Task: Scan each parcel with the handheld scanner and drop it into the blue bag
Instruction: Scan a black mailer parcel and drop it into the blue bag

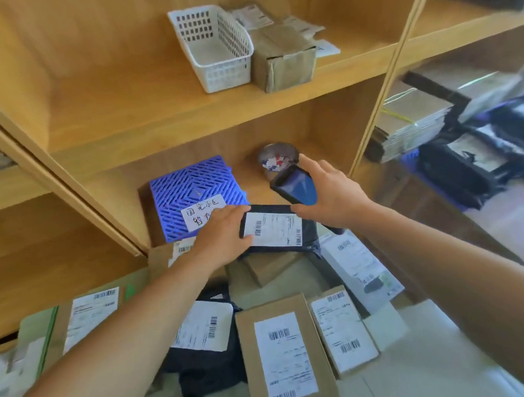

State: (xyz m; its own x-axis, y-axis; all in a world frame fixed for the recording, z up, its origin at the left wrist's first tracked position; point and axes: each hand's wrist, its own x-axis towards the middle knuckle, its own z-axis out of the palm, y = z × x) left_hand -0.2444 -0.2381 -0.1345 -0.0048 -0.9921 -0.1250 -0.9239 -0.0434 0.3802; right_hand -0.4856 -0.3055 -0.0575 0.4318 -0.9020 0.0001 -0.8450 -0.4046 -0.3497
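My left hand (223, 234) grips the left end of a black parcel (279, 228) with a white barcode label, held above the pile. My right hand (328, 194) holds a dark handheld scanner (297, 187) with a blue screen, just above the parcel's right end. Below lie several other labelled parcels: a brown box (285, 353), a second brown box (342, 328), a black bag parcel (202, 340) and a white parcel (360, 266). No blue bag is in sight.
Wooden shelves (164, 118) rise in front. The lower shelf holds a blue crate (192, 187) with a handwritten note and a tape roll (278, 160). Above stand a white basket (214, 44) and a brown box (283, 59). Black bags (467, 161) lie at right.
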